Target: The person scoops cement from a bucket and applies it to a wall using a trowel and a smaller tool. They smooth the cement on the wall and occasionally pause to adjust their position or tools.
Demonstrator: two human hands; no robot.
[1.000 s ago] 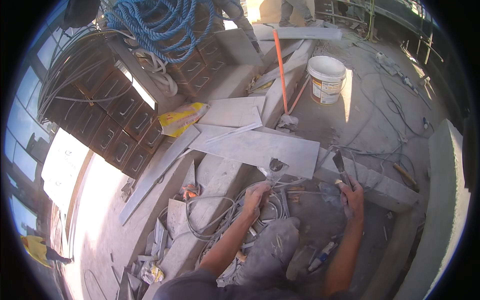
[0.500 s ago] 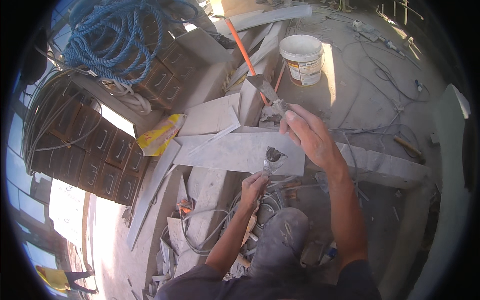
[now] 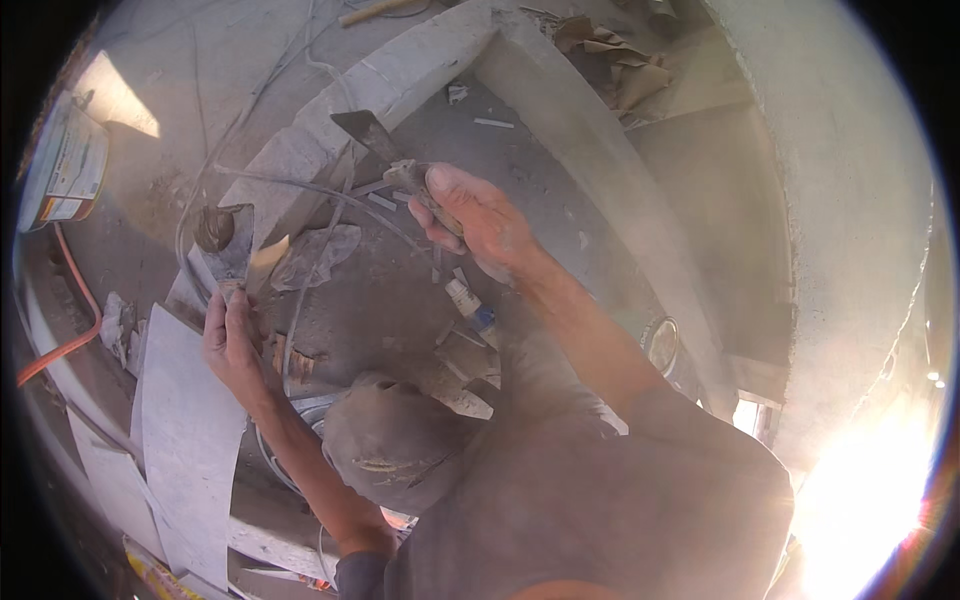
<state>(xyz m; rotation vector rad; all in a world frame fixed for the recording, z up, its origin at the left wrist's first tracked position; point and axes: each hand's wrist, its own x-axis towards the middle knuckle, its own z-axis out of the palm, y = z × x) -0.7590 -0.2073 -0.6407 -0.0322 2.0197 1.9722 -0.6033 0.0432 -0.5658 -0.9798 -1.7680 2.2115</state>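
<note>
My left hand (image 3: 238, 345) is closed around the short handle of a putty knife (image 3: 236, 258). Its flared blade points away from me and carries a dark lump of paste (image 3: 214, 230). Higher up and to the right, my right hand (image 3: 485, 225) grips a second putty knife (image 3: 370, 135), thumb along its crusted handle. That blade angles up to the left over a pale beam, with no large lump on it. The two knives are apart.
A long pale concrete beam (image 3: 400, 65) crosses beyond my hands. The white bucket (image 3: 75, 165) stands far left, near an orange cable (image 3: 75, 345). Grey boards (image 3: 185, 440) lie lower left. A small tube (image 3: 470, 305) and scraps litter the floor by my knee. A wall (image 3: 830, 150) rises right.
My view has swung to the right, so the bucket and boards now sit at the left edge and a wall shows. Both hands still hold their putty knives, now farther apart.
</note>
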